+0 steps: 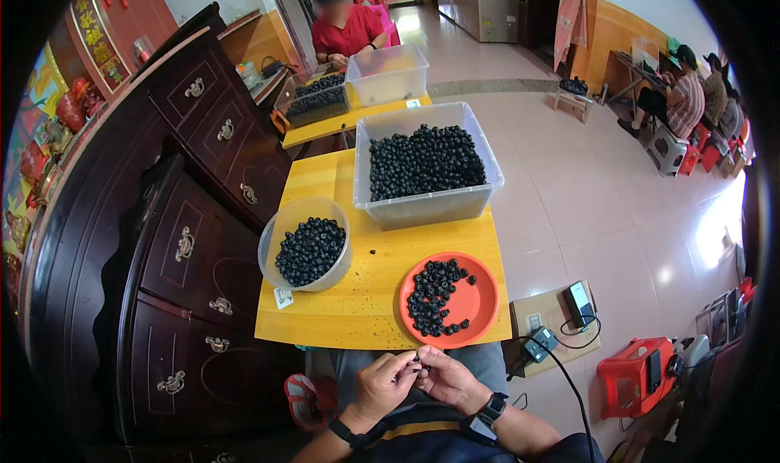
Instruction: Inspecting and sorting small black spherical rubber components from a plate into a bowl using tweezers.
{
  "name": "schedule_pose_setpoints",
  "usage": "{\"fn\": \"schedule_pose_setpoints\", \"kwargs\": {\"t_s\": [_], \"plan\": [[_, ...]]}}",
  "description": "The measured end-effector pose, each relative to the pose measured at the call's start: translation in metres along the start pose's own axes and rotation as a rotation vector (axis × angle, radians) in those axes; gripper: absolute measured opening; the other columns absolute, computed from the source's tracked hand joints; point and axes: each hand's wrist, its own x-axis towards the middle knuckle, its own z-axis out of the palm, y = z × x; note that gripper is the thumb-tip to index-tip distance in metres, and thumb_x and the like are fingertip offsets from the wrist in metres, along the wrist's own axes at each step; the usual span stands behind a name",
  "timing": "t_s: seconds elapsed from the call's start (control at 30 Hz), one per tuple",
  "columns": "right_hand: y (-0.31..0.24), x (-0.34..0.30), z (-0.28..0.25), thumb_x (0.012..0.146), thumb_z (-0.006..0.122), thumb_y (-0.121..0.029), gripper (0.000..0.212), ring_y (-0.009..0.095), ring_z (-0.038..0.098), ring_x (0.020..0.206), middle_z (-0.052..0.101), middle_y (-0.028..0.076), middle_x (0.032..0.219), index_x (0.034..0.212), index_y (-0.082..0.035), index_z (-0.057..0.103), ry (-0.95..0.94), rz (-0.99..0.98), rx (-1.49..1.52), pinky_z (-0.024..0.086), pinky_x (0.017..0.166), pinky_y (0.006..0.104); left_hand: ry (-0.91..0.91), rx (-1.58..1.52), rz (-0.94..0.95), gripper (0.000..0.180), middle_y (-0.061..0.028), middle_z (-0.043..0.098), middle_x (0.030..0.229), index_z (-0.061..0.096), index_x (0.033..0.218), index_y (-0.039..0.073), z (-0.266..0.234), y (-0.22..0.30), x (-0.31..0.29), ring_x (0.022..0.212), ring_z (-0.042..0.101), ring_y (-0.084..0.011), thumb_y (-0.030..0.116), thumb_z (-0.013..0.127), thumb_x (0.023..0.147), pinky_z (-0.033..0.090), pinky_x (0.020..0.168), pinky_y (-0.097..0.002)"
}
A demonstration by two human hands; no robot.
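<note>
Over my lap, just off the near edge of the yellow table, my left hand [385, 387] and my right hand [449, 379] meet with fingertips pinched together. Between them is a small black piece [418, 361], mostly hidden by the fingers. Closest to my hands is an orange-red plate [478, 299] with a heap of small black round pieces [435, 288], some showing a hole, on its left side. To the left of it stands a round clear tub [269, 256] filled with similar black pieces. Behind, a large rectangular clear bin [422, 211] holds many more.
Across the table [357, 317] lie dark crumbs. A dark wooden cabinet [203, 244] borders the left. Right of the table, a cardboard box [532, 309] carries a cabled device [539, 343]. Beyond sits a person in red [351, 32]; others sit at far right. A red stool [634, 376] stands lower right.
</note>
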Motion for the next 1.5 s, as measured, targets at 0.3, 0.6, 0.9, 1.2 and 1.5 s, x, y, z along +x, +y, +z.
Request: {"fn": "schedule_pose_setpoints", "kwargs": {"t_s": [0.3, 0.6, 0.9, 1.2, 1.5], "plan": [[0.003, -0.006, 0.011, 0.102, 0.06, -0.019, 0.011, 0.009, 0.059, 0.071, 0.064, 0.0, 0.085, 0.098, -0.009, 0.061, 0.01, 0.027, 0.034, 0.05, 0.064, 0.0246, 0.006, -0.035, -0.052, 0.022, -0.0075, 0.067, 0.075, 0.071, 0.102, 0.003, -0.002, -0.004, -0.003, 0.062, 0.064, -0.0149, 0.005, 0.079, 0.082, 0.052, 0.057, -0.0284], [-0.011, -0.013, 0.027, 0.102, 0.06, -0.017, 0.01, 0.01, 0.056, 0.072, 0.069, 0.005, 0.098, 0.106, -0.008, 0.061, -0.114, -0.035, -0.032, 0.05, 0.063, 0.0253, -0.309, -0.372, -0.538, 0.031, -0.0029, 0.061, 0.083, 0.057, 0.107, -0.001, -0.041, -0.017, 0.007, 0.069, 0.056, -0.0072, 0.029, 0.062, 0.1, 0.046, 0.06, -0.0234], [-0.008, -0.013, 0.022, 0.1, 0.063, -0.016, 0.012, 0.008, 0.059, 0.075, 0.065, 0.001, 0.091, 0.108, -0.008, 0.063, -0.127, 0.013, -0.15, 0.052, 0.065, 0.0205, -0.36, -0.184, -0.35, 0.024, 0.0022, 0.056, 0.07, 0.058, 0.089, 0.002, -0.037, -0.008, 0.013, 0.062, 0.05, -0.006, 0.023, 0.068, 0.096, 0.042, 0.057, -0.0242], [-0.008, -0.014, 0.025, 0.099, 0.065, -0.018, 0.014, 0.01, 0.054, 0.076, 0.058, 0.003, 0.091, 0.104, -0.005, 0.061, -0.147, 0.045, -0.127, 0.048, 0.067, 0.0221, -0.374, -0.533, -0.486, 0.025, 0.0031, 0.053, 0.071, 0.051, 0.083, 0.005, -0.028, -0.015, 0.007, 0.057, 0.045, -0.0041, 0.018, 0.066, 0.097, 0.037, 0.051, -0.0219], [-0.001, -0.007, 0.021, 0.099, 0.065, -0.019, 0.015, 0.008, 0.053, 0.074, 0.06, 0.003, 0.094, 0.104, -0.005, 0.062, -0.199, 0.072, -0.106, 0.047, 0.066, 0.0223, -0.422, -0.535, -0.437, 0.023, 0.0031, 0.055, 0.071, 0.054, 0.084, 0.005, -0.031, -0.023, 0.007, 0.057, 0.048, -0.0033, 0.02, 0.064, 0.098, 0.037, 0.05, -0.0202]]}}
